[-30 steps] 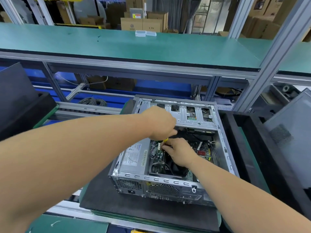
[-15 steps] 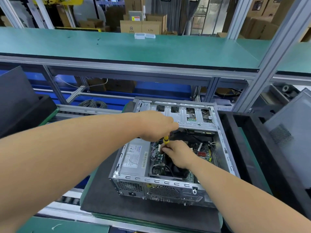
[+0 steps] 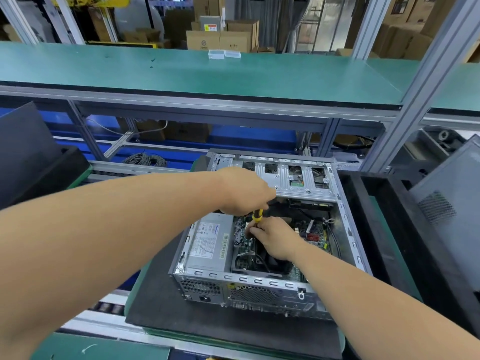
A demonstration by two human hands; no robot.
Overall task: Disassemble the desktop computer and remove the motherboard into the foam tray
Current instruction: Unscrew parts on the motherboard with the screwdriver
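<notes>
Both hands work inside the open computer case point(image 3: 262, 229), and each grip is closed on the same tool: the left hand point(image 3: 244, 190) is curled from above round the yellow-and-black handle of a screwdriver point(image 3: 257, 215), while the right hand point(image 3: 272, 239) pinches its lower part between thumb and fingertips, just below the left. The screwdriver stands nearly upright, its tip hidden behind the right hand's fingers. Below it lies the motherboard point(image 3: 315, 236), a flat green board studded with small parts, flat in the bottom of the case and partly covered by the right wrist and black cables. The case is a bare grey sheet-metal box lying on its side with the side panel off; its near wall has perforated vent grilles and a row of stamped slots along the rim. A boxy silver power supply point(image 3: 210, 242) with a white printed label fills the left end. At the far end a punched metal drive cage point(image 3: 291, 178) spans the width. The case rests on a dark, matte foam pad point(image 3: 194, 315) on the bench. To the right sits a black foam tray point(image 3: 384, 229) with thick raised walls, just beside the case.
</notes>
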